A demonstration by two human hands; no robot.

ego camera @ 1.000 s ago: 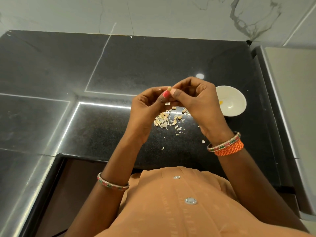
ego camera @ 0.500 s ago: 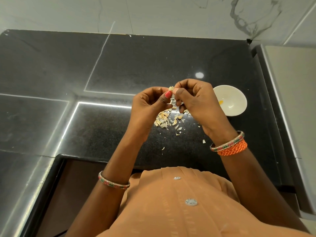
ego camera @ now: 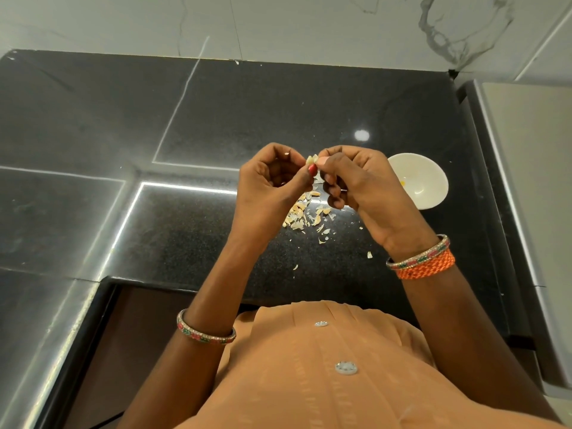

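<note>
Fingers of left hand and right hand both pinch the small pale papery garlic clove between them, equally near, long axis roughly upright, above pale skin scraps on black stone bench.

White bowl beside the right hand, yellow speck inside I think; pale scraps on bench underneath.

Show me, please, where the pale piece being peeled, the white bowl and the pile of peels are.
pale piece (ego camera: 312, 159): head view, on its exposed upper tip.
white bowl (ego camera: 430, 174): head view, bare inner wall.
pile of peels (ego camera: 297, 216): head view, middle of the heap.
</note>
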